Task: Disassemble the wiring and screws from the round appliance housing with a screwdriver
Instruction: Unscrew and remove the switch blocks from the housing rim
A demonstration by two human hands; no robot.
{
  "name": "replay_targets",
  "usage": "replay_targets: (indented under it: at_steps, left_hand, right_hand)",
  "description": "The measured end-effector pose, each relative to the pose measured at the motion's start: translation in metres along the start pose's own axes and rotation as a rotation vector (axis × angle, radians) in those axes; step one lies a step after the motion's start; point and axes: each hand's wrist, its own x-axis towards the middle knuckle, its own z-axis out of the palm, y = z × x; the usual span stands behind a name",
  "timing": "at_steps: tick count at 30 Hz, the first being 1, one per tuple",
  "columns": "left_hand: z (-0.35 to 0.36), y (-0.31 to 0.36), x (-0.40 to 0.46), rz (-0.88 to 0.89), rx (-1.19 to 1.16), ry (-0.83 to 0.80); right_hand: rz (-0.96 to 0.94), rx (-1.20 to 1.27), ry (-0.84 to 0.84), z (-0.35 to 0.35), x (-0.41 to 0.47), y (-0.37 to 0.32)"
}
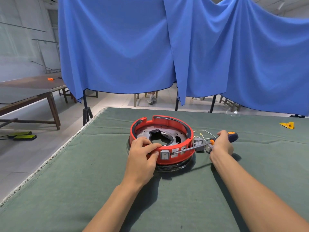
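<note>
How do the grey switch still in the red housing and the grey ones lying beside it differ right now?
The mounted switch sits in the red housing wall; the loose switches lie on the green cloth. The screwdriver tip meets the mounted one; its shaft crosses the loose ones. Both are grey.

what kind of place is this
Probably a workshop or makeshift recording room: a work table under green cloth, blue curtains hung as a backdrop, and bare wooden tables on a tiled floor.

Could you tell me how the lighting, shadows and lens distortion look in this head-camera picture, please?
Head view: soft, even light; the left hand and right hand throw dim shadows on the green cloth; wide-angle bending curves the table edge and blue curtain; the red housing and screwdriver are sharp, without glare.
</note>
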Motion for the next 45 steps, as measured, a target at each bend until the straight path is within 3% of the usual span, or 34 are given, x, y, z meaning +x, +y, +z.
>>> replay_targets:
  at_steps: [10, 21, 45]
  left_hand:
    - [-0.003, 0.004, -0.004, 0.040, 0.058, 0.004]
    - [0.008, 0.013, -0.007, -0.039, 0.176, 0.099]
    - [0.004, 0.006, -0.002, -0.042, 0.044, 0.017]
  right_hand:
    - [-0.010, 0.126, 0.116, -0.039, -0.017, -0.001]
    - [-0.087, 0.289, 0.108, -0.055, -0.025, 0.011]
    - [-0.077, -0.107, 0.056, 0.017, 0.016, 0.014]
